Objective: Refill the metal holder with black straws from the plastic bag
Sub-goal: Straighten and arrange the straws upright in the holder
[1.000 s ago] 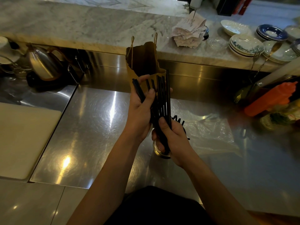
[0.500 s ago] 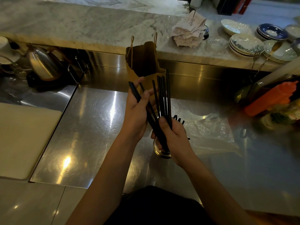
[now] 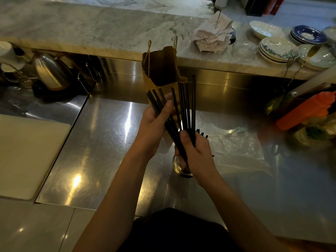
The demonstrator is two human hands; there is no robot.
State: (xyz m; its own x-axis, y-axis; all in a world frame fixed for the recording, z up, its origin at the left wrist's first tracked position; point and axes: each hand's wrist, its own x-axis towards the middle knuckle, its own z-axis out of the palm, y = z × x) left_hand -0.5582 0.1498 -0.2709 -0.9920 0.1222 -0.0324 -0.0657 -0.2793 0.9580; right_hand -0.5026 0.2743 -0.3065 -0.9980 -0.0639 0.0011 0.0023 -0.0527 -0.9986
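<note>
Two hands: left hand [image 3: 154,124], right hand [image 3: 197,151]. Roughly eight black straws [image 3: 183,106] fanned out, exact count unclear where they overlap. One metal holder [image 3: 179,166]. One clear plastic bag [image 3: 236,148]. One brown paper bag [image 3: 161,70]. One kettle [image 3: 49,70]. One orange squeeze bottle [image 3: 307,110]. One white cutting board [image 3: 27,157]. Several plate stacks [image 3: 278,49], at least four.

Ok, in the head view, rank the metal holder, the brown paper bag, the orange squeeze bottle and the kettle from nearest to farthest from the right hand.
From the right hand:
1. Metal holder, directly under it.
2. Brown paper bag, behind it, towards the counter.
3. Orange squeeze bottle, far right.
4. Kettle, far left at the back.
</note>
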